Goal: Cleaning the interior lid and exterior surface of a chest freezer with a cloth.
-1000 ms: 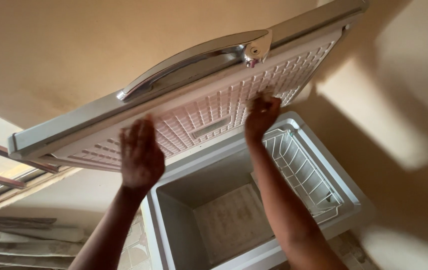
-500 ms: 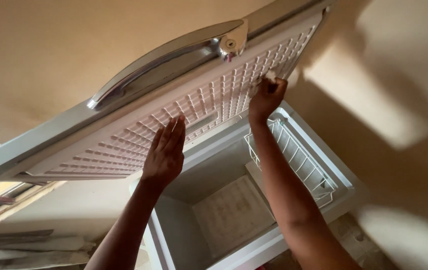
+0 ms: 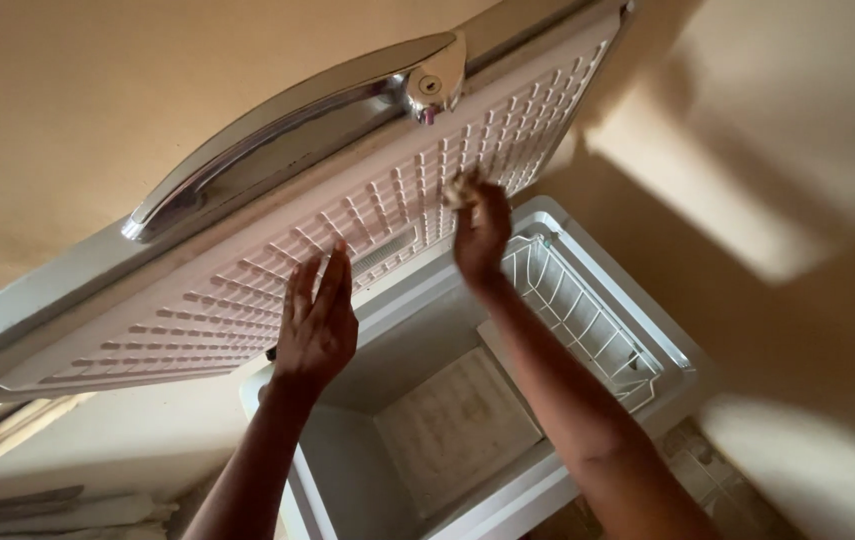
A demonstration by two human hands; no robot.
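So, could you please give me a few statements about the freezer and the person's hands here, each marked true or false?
1. The chest freezer lid is raised. True.
2. The left hand lies flat against the lid's ribbed underside. True.
3. The right hand is empty. False: it presses a small pale wad to the lid.
4. The wire basket is full of food. False: it looks empty.
5. The chrome handle is on the lid's front edge. True.

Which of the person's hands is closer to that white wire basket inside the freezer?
Right. The right hand is raised just left of the wire basket, pressing a small cloth to the lid. The left hand is farther left, flat against the lid.
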